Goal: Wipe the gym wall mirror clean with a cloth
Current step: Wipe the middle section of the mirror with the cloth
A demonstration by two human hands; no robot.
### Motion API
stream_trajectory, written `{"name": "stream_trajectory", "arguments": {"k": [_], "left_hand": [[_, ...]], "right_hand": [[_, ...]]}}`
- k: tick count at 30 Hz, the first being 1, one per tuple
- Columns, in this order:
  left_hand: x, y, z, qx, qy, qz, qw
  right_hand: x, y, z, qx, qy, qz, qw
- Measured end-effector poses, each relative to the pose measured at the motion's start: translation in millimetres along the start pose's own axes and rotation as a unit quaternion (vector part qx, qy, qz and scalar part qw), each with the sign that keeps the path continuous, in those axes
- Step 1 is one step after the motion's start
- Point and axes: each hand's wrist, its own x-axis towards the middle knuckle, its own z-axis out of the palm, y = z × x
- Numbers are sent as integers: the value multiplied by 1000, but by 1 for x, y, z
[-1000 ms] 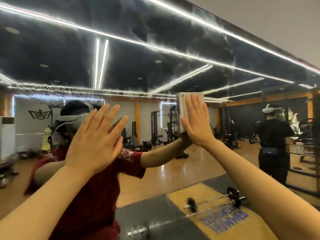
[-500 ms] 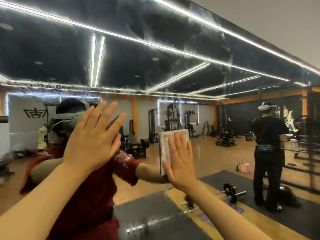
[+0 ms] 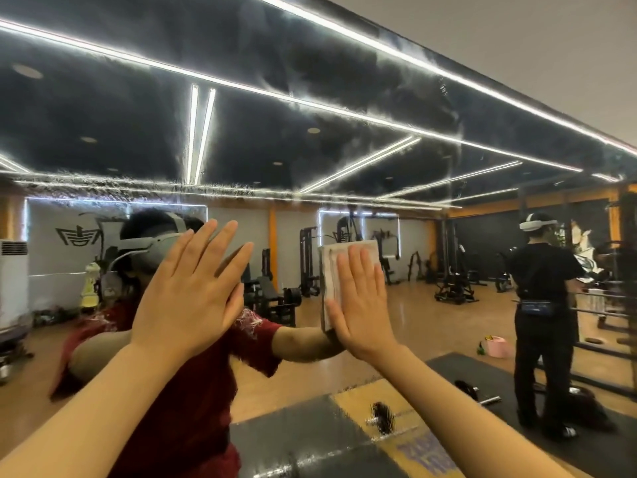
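1. Right hand (image 3: 362,305): fingers straight and together, palm flat, pressing a folded white cloth (image 3: 332,270) against the wall mirror (image 3: 344,98); the cloth shows above and to the left of the fingers.
2. Left hand (image 3: 188,294): raised beside the right hand, fingers extended and slightly spread, holding nothing; whether the palm touches the glass cannot be told.
3. Mirror surface: streaked and hazy across its upper part, over the reflected ceiling light strips (image 3: 200,132).
4. Reflections: the person in a red shirt (image 3: 193,391) with a head-mounted device; a second person in black (image 3: 541,305) standing at right; a barbell (image 3: 382,414) lying on the floor mat; weight machines (image 3: 310,263) along the far wall.
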Motion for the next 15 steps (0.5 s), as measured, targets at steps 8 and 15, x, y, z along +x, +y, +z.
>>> {"name": "stream_trajectory", "arguments": {"k": [8,15], "left_hand": [[0,0,-4,-2,-1,1,1000],[-1,-1,-4,8,-11,1,1000]], "right_hand": [[117,15,-26,24,86,157,984],[-12,-36,8,13,15,9,1000]]}}
